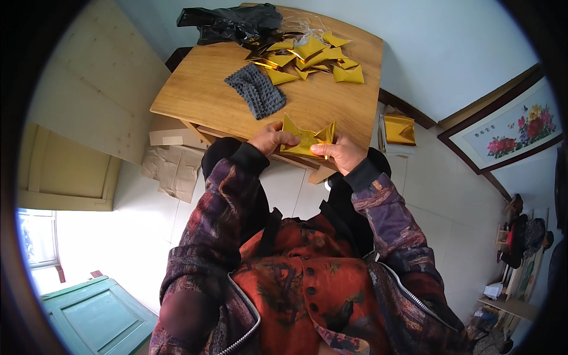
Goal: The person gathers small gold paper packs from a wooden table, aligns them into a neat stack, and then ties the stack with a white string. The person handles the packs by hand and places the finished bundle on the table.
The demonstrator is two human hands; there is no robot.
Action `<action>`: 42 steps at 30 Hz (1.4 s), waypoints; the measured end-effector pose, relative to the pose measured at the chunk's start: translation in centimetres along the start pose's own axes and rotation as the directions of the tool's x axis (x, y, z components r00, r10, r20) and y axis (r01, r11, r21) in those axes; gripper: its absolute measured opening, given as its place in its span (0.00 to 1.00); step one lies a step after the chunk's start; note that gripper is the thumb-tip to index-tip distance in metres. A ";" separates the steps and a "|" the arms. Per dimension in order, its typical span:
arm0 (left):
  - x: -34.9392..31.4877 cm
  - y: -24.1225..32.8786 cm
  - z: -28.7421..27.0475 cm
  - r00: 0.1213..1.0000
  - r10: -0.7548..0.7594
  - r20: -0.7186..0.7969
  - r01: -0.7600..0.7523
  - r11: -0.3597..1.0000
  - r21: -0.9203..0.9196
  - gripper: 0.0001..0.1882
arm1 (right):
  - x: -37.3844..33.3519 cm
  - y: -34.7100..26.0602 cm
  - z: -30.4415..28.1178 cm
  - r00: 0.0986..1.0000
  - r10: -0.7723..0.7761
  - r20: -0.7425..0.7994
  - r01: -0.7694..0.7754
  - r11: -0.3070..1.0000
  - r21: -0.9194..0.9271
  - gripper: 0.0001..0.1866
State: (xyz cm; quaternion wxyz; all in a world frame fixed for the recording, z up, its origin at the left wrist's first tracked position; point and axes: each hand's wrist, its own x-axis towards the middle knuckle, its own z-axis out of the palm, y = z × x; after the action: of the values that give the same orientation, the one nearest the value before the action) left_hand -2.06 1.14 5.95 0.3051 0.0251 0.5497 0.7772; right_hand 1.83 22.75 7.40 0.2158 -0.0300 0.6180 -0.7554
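Between my two hands is a piece of folded gold foil paper [306,144], boat-like, with a pointed corner standing up at each end. My left hand [271,138] grips its left side, thumb pressed on the front face. On the other side my right hand [343,153] pinches the paper, with the thumb on the front near the lower right. The fingers behind the paper are hidden. It is held just off the near edge of the wooden table [189,89], above my lap. A grey textured cloth [257,90] lies on the table beyond my left hand.
Several folded gold paper pieces [349,74] are heaped at the table's far side, beside a black plastic bag [231,25]. A stack of gold sheets [400,129] sits right of the table. Flattened cardboard [171,168] lies on the floor at left.
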 end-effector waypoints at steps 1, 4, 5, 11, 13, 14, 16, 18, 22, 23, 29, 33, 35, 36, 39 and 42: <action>-0.2 -0.2 0.3 0.998 -0.023 -0.051 0.022 1.000 -0.015 0.25 | -0.1 0.3 0.0 0.999 0.037 -0.010 -0.036 0.999 0.029 0.15; -0.9 0.0 0.9 0.985 -0.043 -0.166 0.043 0.999 -0.002 0.28 | -0.3 0.9 0.2 0.992 0.122 -0.017 -0.118 0.981 0.153 0.18; -1.2 0.0 1.2 0.978 -0.051 -0.202 0.052 0.999 0.002 0.30 | -0.5 1.1 0.3 0.990 0.138 -0.022 -0.131 0.971 0.201 0.18; -3.0 -2.2 1.8 0.992 0.002 -0.127 -0.066 0.859 -0.507 0.24 | -1.2 1.3 0.5 0.985 0.169 -0.034 -0.144 0.913 0.383 0.18; -3.9 -3.5 2.5 0.986 0.162 0.033 -0.105 0.767 -0.633 0.21 | -1.3 1.2 0.5 0.988 0.153 -0.007 -0.137 0.900 0.413 0.17; -4.3 -4.0 3.0 0.986 0.159 0.044 -0.088 0.735 -0.672 0.19 | -1.4 1.1 0.6 0.990 0.142 0.003 -0.130 0.900 0.417 0.18; -4.8 -4.2 3.9 0.973 0.227 0.050 -0.137 0.735 -0.664 0.20 | -1.6 0.9 0.8 0.991 0.135 -0.003 -0.119 0.888 0.444 0.17; -5.1 -3.9 4.7 0.962 0.274 0.012 -0.212 0.770 -0.602 0.23 | -1.7 0.7 1.2 0.988 0.149 -0.038 -0.113 0.868 0.484 0.14; -5.4 -3.1 5.6 0.964 0.263 -0.051 -0.241 0.768 -0.593 0.29 | -2.1 0.2 2.0 0.991 0.117 -0.058 -0.073 0.868 0.491 0.14; -5.4 -3.1 5.8 0.959 0.277 -0.063 -0.263 0.776 -0.573 0.29 | -2.2 0.1 2.1 0.994 0.104 -0.042 -0.070 0.870 0.487 0.14; -5.4 -2.6 7.7 0.898 0.381 -0.219 -0.439 0.806 -0.396 0.29 | -2.8 0.3 3.2 0.996 0.065 -0.064 -0.024 0.863 0.504 0.16; -5.9 -1.8 9.5 0.861 0.390 -0.325 -0.484 0.825 -0.293 0.31 | -3.2 0.5 4.6 0.992 -0.073 -0.105 0.112 0.892 0.437 0.17; -5.9 -1.3 10.3 0.788 0.484 -0.380 -0.598 0.750 -0.284 0.31 | -3.4 0.5 5.3 0.975 -0.200 -0.098 0.222 0.887 0.404 0.19; -5.9 -1.1 10.6 0.759 0.523 -0.388 -0.634 0.731 -0.253 0.31 | -3.6 0.4 5.5 0.965 -0.251 -0.073 0.259 0.880 0.398 0.21; -6.5 -0.6 11.2 0.722 0.576 -0.383 -0.676 0.705 -0.215 0.29 | -3.7 0.1 6.0 0.935 -0.350 -0.048 0.339 0.849 0.405 0.23; -7.4 -0.4 11.6 0.641 0.681 -0.354 -0.753 0.647 -0.119 0.27 | -3.7 -0.2 5.9 0.933 -0.359 0.020 0.320 0.853 0.412 0.23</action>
State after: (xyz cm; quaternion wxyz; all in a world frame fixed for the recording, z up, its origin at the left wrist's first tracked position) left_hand 8.44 7.28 12.40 -0.1110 0.0939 0.4257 0.8931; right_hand 6.93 18.70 9.73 0.1101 -0.1301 0.4235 -0.8897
